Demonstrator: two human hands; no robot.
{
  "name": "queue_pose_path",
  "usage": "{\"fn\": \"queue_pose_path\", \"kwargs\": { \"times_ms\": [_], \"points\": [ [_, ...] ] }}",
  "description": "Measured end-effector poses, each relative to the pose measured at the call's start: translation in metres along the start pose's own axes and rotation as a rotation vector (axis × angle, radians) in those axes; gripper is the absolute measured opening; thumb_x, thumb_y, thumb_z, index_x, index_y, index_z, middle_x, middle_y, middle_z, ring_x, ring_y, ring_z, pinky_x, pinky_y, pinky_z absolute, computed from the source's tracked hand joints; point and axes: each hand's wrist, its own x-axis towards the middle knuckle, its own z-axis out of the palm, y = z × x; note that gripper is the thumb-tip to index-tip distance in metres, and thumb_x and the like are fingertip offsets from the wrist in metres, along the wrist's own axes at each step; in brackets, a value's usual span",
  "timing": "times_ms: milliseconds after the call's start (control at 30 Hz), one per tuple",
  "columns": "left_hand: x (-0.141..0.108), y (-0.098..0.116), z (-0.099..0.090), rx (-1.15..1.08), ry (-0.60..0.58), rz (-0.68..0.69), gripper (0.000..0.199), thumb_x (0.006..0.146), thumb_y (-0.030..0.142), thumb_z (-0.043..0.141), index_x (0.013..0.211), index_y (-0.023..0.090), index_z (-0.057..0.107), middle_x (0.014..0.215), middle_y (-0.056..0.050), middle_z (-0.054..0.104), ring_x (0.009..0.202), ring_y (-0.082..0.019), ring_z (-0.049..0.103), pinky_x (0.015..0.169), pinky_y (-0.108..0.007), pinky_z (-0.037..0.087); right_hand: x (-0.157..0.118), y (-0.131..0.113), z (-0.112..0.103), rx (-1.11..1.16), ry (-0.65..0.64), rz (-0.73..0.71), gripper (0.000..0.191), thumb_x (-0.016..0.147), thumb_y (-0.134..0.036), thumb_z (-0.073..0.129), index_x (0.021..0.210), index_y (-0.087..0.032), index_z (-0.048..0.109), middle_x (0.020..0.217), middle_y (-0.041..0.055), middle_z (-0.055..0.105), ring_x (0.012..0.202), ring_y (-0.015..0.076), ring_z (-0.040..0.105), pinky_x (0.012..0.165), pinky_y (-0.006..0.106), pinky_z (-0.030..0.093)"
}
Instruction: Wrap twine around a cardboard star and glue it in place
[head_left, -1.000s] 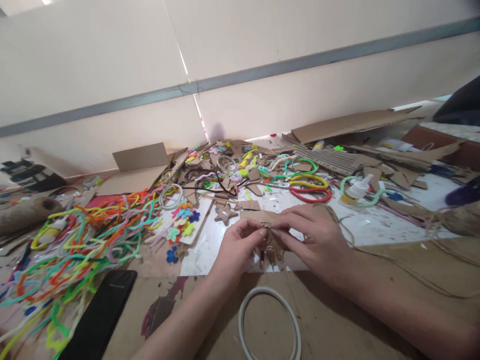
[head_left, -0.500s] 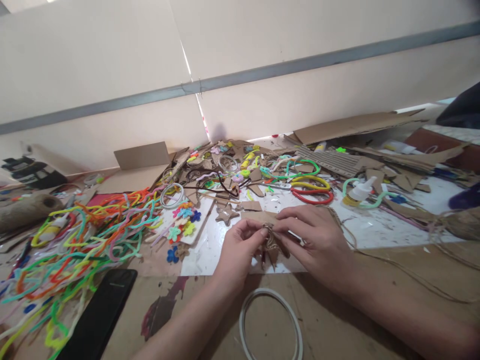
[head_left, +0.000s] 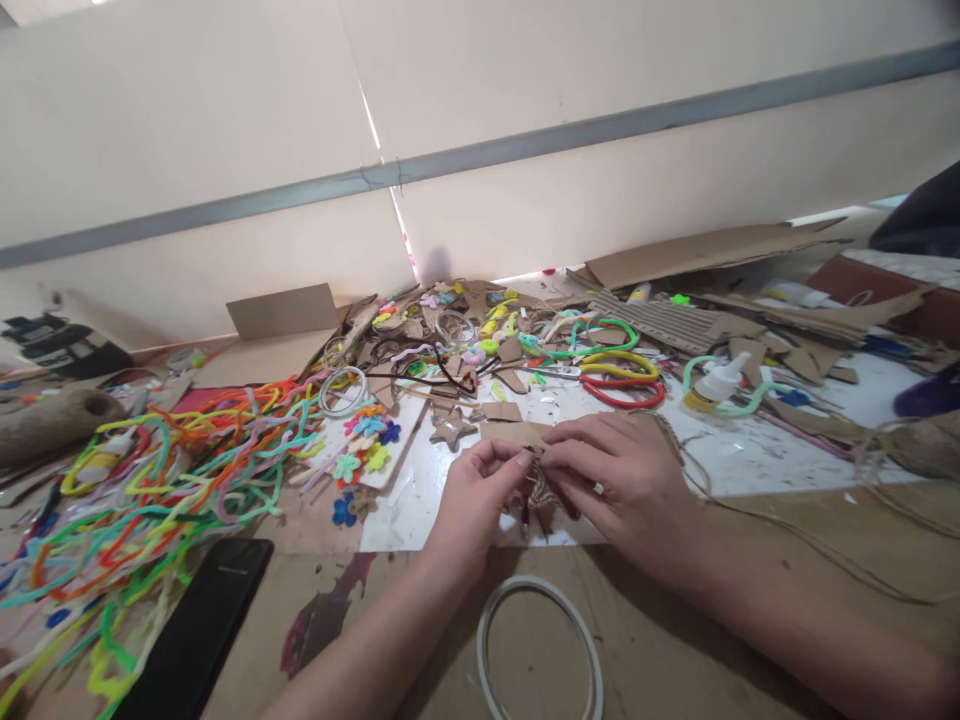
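My left hand (head_left: 474,500) and my right hand (head_left: 637,490) meet over the white sheet. Between their fingertips is a small pointed cardboard piece (head_left: 547,515) with brown twine laid over it in wavy rows. The left thumb and forefinger pinch its upper left side. My right fingers are bent over the upper right, and they hide part of it. A loose strand of twine (head_left: 787,525) trails right from near my right hand. A cardboard star (head_left: 453,430) lies just beyond my left hand. Closer to me, a white ring (head_left: 484,650) lies flat on the cardboard.
Tangled coloured pipe cleaners (head_left: 217,470) and a black phone (head_left: 202,630) lie left. Felt flowers (head_left: 367,440) sit by another ring (head_left: 345,390). Cardboard scraps (head_left: 660,325) spread across the back. A glue bottle (head_left: 716,385) and twine ball (head_left: 926,447) are right.
My fingers have shifted slightly on the piece, and the right fingertips have moved a little left. More of the twine rows shows now. The surrounding things look the same.
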Motion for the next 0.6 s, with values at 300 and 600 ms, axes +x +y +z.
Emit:
{"fn": "queue_pose_path", "kwargs": {
  "times_ms": [300, 600],
  "points": [
    [0.002, 0.001, -0.001, -0.007, 0.029, 0.034, 0.03, 0.07, 0.038, 0.081, 0.08, 0.013, 0.066, 0.062, 0.0, 0.063, 0.051, -0.008, 0.051, 0.053, -0.02, 0.039, 0.001, 0.006, 0.003, 0.303, 0.024, 0.25, 0.007, 0.088, -0.02, 0.068, 0.082, -0.022, 0.067, 0.11, 0.007, 0.07, 0.106, 0.0247, 0.063, 0.093, 0.039, 0.046],
    [0.003, -0.004, -0.004, 0.011, -0.008, 0.101, 0.03, 0.073, 0.038, 0.082, 0.08, 0.013, 0.067, 0.065, 0.0, 0.064, 0.056, -0.009, 0.053, 0.056, -0.02, 0.04, 0.002, 0.015, 0.012, 0.756, -0.056, 0.655, 0.028, 0.08, -0.039, 0.075, 0.1, -0.022, 0.065, 0.097, 0.0041, 0.069, 0.09, 0.0213, 0.064, 0.073, 0.032, 0.053]
  ]
}}
